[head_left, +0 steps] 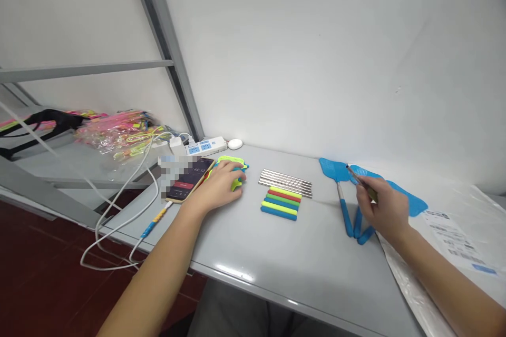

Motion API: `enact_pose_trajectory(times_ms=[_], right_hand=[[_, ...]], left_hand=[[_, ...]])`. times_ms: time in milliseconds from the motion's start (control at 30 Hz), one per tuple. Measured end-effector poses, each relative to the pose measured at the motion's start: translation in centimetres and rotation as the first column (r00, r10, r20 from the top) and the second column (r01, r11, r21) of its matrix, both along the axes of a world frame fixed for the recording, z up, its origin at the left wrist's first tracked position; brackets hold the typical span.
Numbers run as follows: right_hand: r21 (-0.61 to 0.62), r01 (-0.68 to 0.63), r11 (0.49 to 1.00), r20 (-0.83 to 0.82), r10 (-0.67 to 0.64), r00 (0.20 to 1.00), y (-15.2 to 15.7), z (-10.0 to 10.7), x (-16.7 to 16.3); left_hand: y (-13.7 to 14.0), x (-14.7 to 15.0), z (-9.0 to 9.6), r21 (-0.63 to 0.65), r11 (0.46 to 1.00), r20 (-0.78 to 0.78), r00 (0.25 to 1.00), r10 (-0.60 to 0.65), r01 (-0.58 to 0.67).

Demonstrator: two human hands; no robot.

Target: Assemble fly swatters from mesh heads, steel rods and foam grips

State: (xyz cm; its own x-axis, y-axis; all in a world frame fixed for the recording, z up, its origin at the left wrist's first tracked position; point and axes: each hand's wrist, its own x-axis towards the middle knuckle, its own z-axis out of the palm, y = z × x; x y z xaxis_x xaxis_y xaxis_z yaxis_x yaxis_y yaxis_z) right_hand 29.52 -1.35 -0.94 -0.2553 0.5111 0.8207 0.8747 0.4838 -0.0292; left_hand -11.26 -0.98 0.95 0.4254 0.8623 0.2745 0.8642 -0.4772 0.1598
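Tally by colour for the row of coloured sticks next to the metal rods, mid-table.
Yellow sticks: 2
Blue sticks: 2
Red stick: 1
Green stick: 1
Total: 6

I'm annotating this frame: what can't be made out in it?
In the head view:
Bright mesh pieces: number unclear, the left hand covers part.
Slim object: the right hand hides part of it.
Label: print too small and blurred.
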Motion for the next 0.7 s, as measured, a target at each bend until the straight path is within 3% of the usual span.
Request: enact_pose_trajectory(times_ms=[400, 500, 600, 700], right_hand=[[0.059, -0.143, 0.988, 0.045, 0.14, 0.989, 0.1, -0.5, -0.3], [0.045, -0.134, 0.99, 0.051, 0.132, 0.99, 0.2, -0.6, -0.1], [0.055, -0.162, 0.985, 0.041, 0.16, 0.986, 0.3, -0.4, 0.0], [0.061, -0.183, 0.981, 0.043, 0.18, 0.983, 0.2, -0.3, -0.1]], left_hand=[[0.6, 0.1, -0.4, -0.002, 0.999, 0.003, 0.999, -0.033, 0.033], [-0.1, 0.8, 0.5, 0.091, 0.992, 0.12, 0.988, -0.098, 0.087], [-1.0, 2.3, 3.2, 0.299, 0.953, 0.449, 0.876, -0.177, 0.039], [-0.7, 4.6, 7.0, 0.348, 0.926, 0.754, 0.63, -0.184, -0.145]])
